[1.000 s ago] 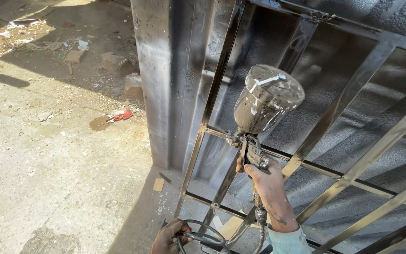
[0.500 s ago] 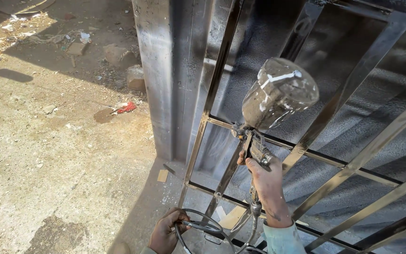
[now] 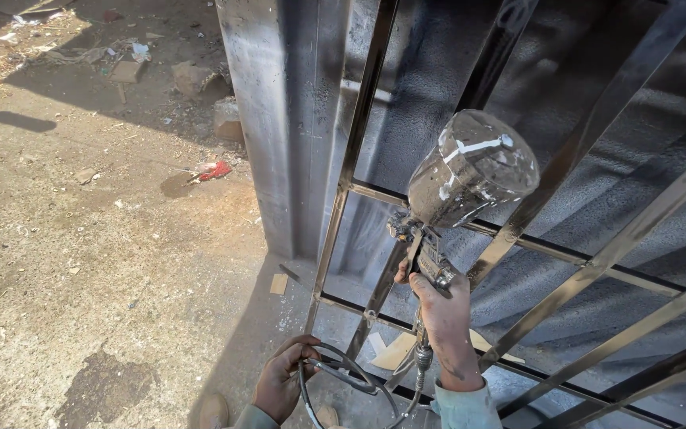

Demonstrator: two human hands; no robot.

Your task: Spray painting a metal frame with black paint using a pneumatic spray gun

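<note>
The right hand (image 3: 442,318) is clamped around the grip of a paint spray gun (image 3: 438,230), low and right of centre in the frame, with its paint-spattered cup (image 3: 474,168) tilted up toward the upper right. The nozzle, at the gun's left end, points at the metal grille (image 3: 597,262), a frame of thin crossing bars that fills the right half of the frame and looks glossy and dark where paint lies on it. The left hand (image 3: 279,385), at the bottom centre, is closed on a loop of the black air hose (image 3: 335,377), which runs from the base of the gun; the two hands are apart. Behind the grille stands a broad steel post (image 3: 279,119), and the dirt ground (image 3: 81,278) at left is strewn with scraps and rubble. For an even coat, it would seem wise to hold the nozzle square to each bar, move along it at a steady pace, and keep the hose gathered clear of the wet bars so it does not smear them. Thin bars let much spray pass through, so short passes that follow each bar would likely waste less.
</note>
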